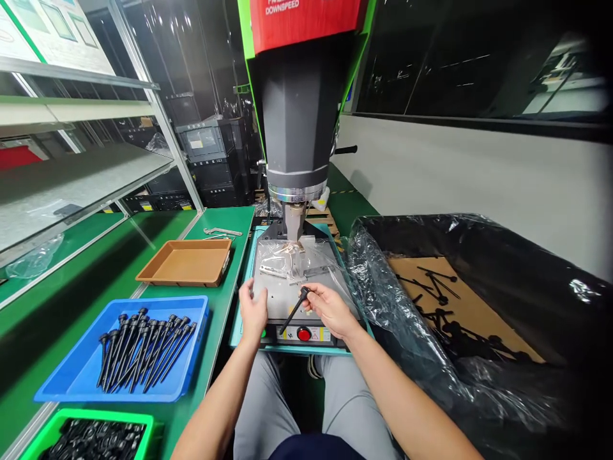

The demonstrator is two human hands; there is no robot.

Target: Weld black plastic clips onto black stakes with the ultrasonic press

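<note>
My right hand (pixel 329 308) pinches a black rod with a thicker head (pixel 293 312) at its head end, and the thin end slants down to the left. My left hand (pixel 253 308) is at the left side of the machine base (pixel 282 300), fingers apart, holding nothing. Above and beyond both hands, the metal tool head (pixel 293 223) of a press-like machine points down at a fixture covered with clear plastic film (pixel 272 255). A red button (pixel 304 333) sits on the front panel below the rod.
On the left green table are a blue tray (pixel 71 377) of similar black rods, a green bin (pixel 156 425) of small black parts, a brown tray (pixel 184 263) and a wrench (pixel 223 232). To the right, a plastic-lined box (pixel 383 300) holds more black rods on cardboard (pixel 443 268).
</note>
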